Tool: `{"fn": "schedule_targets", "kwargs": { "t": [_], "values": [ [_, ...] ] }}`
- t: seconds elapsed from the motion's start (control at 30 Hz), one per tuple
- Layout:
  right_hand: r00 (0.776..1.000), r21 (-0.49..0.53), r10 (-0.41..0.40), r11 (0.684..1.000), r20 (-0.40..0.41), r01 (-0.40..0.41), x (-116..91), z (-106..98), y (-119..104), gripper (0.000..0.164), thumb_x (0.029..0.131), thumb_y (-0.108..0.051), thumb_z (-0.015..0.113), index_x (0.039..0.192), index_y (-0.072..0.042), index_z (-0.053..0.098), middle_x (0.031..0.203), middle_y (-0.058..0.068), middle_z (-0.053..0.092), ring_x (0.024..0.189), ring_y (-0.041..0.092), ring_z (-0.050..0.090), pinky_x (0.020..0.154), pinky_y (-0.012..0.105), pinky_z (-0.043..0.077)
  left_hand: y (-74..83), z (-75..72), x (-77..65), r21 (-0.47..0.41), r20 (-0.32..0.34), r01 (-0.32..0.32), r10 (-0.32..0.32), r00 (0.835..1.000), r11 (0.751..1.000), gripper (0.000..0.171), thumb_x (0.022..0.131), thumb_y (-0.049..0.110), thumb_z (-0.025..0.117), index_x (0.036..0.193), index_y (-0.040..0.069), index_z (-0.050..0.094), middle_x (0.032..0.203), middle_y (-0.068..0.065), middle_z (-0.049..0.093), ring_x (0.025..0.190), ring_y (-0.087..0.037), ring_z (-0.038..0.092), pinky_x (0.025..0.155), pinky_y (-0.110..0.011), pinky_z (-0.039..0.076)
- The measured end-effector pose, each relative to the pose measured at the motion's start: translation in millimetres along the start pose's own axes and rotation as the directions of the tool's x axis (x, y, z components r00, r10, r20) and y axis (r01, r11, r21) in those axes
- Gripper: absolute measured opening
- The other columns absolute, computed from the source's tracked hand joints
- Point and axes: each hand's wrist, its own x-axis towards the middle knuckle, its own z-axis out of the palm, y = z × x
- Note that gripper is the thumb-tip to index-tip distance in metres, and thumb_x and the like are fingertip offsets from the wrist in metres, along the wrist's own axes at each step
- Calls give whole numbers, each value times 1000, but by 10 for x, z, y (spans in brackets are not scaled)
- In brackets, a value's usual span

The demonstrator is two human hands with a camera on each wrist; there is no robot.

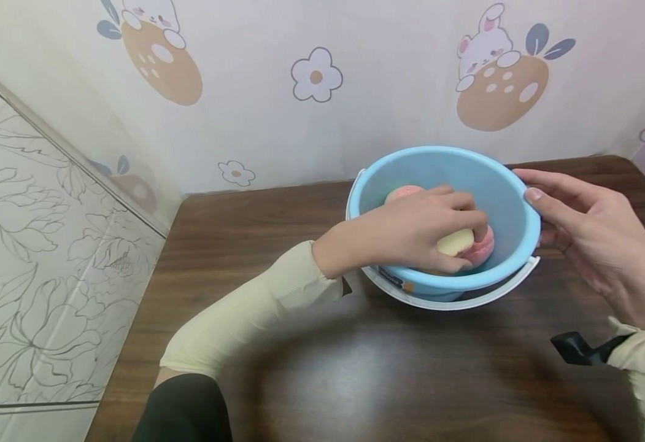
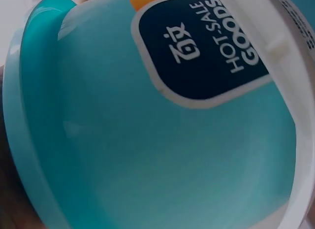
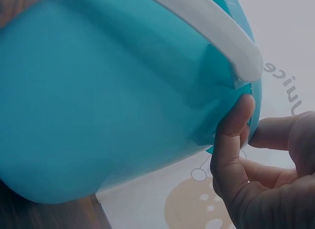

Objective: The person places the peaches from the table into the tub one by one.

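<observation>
A light blue bucket point(image 1: 444, 282) with a white handle point(image 1: 466, 306) stands on the wooden table. My left hand point(image 1: 416, 224) reaches into it from the left, fingers and thumb curled round a pale yellow rounded thing point(image 1: 456, 243). A pink rounded thing point(image 1: 482, 248) lies beside it, and another pink one point(image 1: 404, 192) shows behind the hand; their kind is unclear. At the bucket's right side, my right hand point(image 1: 604, 227) pinches the rim between thumb and fingers. In the left wrist view the bucket's wall and dark label point(image 2: 182, 56) hide the left hand.
The brown table point(image 1: 311, 356) meets a patterned wall point(image 1: 267, 110) right behind the bucket. A white panel with flower line drawings point(image 1: 40, 276) borders the table on the left. A dark-clothed knee point(image 1: 184, 408) shows at the bottom.
</observation>
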Motion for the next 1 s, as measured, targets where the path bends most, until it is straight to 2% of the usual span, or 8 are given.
{"fn": "schedule_targets", "kwargs": {
  "t": [0.17, 0.33, 0.47, 0.63, 0.73, 0.8, 0.9, 1.0],
  "values": [
    [1000, 17, 7, 1000, -3, -7, 2, 31, -1, 42, 102, -8, 64, 143, -14, 62, 114, -3, 79, 74, 21, 80, 59, 36, 63, -5, 5, -7, -56, 31, -15, 17, 999, 998, 30, 103, 45, 58, 129, 32, 65, 127, 13, 60, 117, -9, 50, 99, -17, 37],
    [1000, 14, -3, 1000, -8, 3, 7, 47, 1, 42, 101, -8, 66, 143, -13, 62, 112, -3, 79, 73, 22, 80, 59, 36, 63, -13, -8, -57, -100, 5, -39, 40, 999, 994, 30, 106, 42, 53, 130, 30, 66, 126, 13, 61, 117, -7, 51, 102, -16, 35],
    [1000, -1, -13, 1000, -16, 13, 4, 47, 7, 44, 101, -9, 67, 144, -12, 61, 114, -3, 78, 74, 22, 80, 59, 37, 63, -37, -16, -130, -144, -48, -48, 41, 998, 988, 28, 107, 36, 54, 129, 25, 67, 124, 11, 63, 117, -5, 51, 104, -13, 34],
    [999, -1, -22, 1000, -24, 22, -3, 39, 11, 45, 100, -10, 67, 144, -11, 60, 114, -4, 78, 73, 22, 80, 59, 37, 62, -101, -24, -256, -217, -164, -69, 33, 986, 974, 22, 105, 24, 56, 121, 19, 71, 120, 7, 66, 109, -8, 56, 97, -14, 39],
    [999, -1, -23, 1000, -33, 23, -9, 40, 9, 45, 100, -11, 68, 144, -12, 61, 114, -4, 78, 73, 22, 80, 58, 37, 62, -147, -36, -365, -274, -234, -74, 8, 972, 959, 21, 104, 18, 56, 118, 15, 72, 117, 5, 67, 106, -9, 57, 95, -14, 41],
    [999, -3, -21, 1000, -38, 21, -12, 44, 7, 45, 99, -11, 69, 143, -12, 61, 113, -4, 78, 73, 21, 80, 58, 36, 62, -179, -47, -458, -324, -267, -46, -44, 963, 945, 20, 104, 18, 57, 117, 15, 72, 117, 7, 67, 107, -7, 57, 96, -14, 43],
    [999, -5, -19, 1000, -42, 19, -13, 54, 0, 45, 99, -11, 69, 143, -12, 61, 111, -3, 79, 72, 21, 80, 57, 36, 62, -250, -55, -617, -393, -337, -29, -115, 934, 919, 18, 103, 16, 59, 116, 15, 72, 116, 8, 69, 109, -4, 58, 100, -18, 47],
    [999, -7, -17, 1000, -41, 16, -13, 60, -9, 45, 99, -11, 70, 143, -11, 61, 110, -3, 79, 72, 22, 80, 57, 36, 62, -331, -55, -789, -464, -397, -23, -185, 899, 886, 19, 103, 14, 60, 117, 14, 71, 114, 8, 70, 107, -2, 59, 100, -25, 50]
  ]
}}
